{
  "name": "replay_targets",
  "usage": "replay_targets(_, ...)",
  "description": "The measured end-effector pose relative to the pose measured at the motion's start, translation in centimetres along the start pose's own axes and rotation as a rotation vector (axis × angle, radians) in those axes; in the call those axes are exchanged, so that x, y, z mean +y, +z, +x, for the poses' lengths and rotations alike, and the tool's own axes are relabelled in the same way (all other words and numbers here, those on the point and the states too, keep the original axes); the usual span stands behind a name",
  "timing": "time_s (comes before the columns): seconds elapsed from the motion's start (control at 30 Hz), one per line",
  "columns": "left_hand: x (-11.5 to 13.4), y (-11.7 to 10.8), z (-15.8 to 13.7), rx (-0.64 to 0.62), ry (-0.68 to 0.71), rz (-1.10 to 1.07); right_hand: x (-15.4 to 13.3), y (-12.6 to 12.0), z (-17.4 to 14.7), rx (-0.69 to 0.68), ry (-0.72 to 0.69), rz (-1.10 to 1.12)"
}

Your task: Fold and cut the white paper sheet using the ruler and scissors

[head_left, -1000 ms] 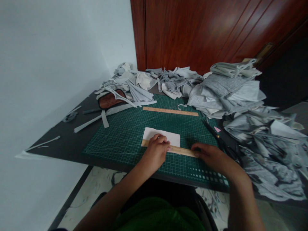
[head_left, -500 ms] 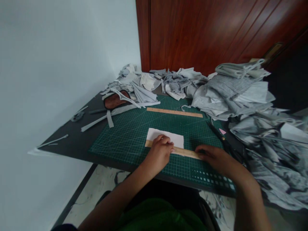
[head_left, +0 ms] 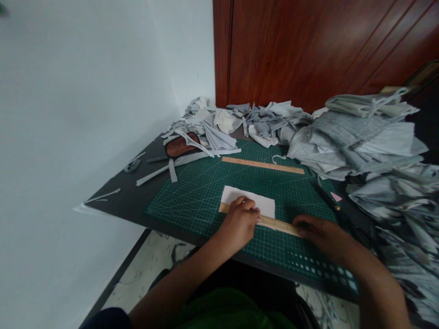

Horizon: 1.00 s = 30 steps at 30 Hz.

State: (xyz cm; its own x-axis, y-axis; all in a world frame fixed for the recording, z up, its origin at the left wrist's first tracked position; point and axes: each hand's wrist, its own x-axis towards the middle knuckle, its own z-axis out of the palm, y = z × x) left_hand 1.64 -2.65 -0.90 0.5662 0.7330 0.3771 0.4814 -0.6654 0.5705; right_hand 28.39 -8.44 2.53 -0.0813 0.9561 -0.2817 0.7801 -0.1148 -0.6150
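Note:
A small white piece of fabric (head_left: 267,206) lies on the green cutting mat (head_left: 188,196). Across its near edge runs a wooden ruler (head_left: 279,225), sticking out past the piece on the right. My left hand (head_left: 243,218) is closed with bent fingers pressing on the ruler over the fabric. At the ruler's right end is my right hand (head_left: 322,232), its fingers closed around that end, with the fingertips partly hidden. A second wooden ruler (head_left: 262,165) lies farther back on the mat.
Black-handled scissors (head_left: 338,207) and a pink triangular piece (head_left: 336,196) lie right of the mat. Grey fabric heaps (head_left: 356,141) crowd the right and back. At the left are a brown pad (head_left: 181,145), cut strips (head_left: 154,174) and a white wall (head_left: 103,91).
The whole view has shifted, so everything sits farther right and slightly lower. Both hands stay on the ruler, and the fabric keeps its place on the mat.

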Motion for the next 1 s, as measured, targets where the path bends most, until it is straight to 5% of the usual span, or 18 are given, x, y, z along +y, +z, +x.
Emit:
replay_targets(0.73, -0.2, 0.3, -0.4, -0.003, -0.009, -0.029, 1.2, 0.4, 0.1, 0.017, -0.036, -0.109)
replay_targets(0.9, -0.2, 0.3, -0.3, -0.012, -0.008, -0.031, -1.2, 2.5, -0.2, 0.149, -0.156, -0.243)
replay_targets(1.0, -0.2, 0.1, -0.3, -0.026, -0.008, -0.025, -3.6, 4.4, -0.1, 0.094, -0.256, -0.328)
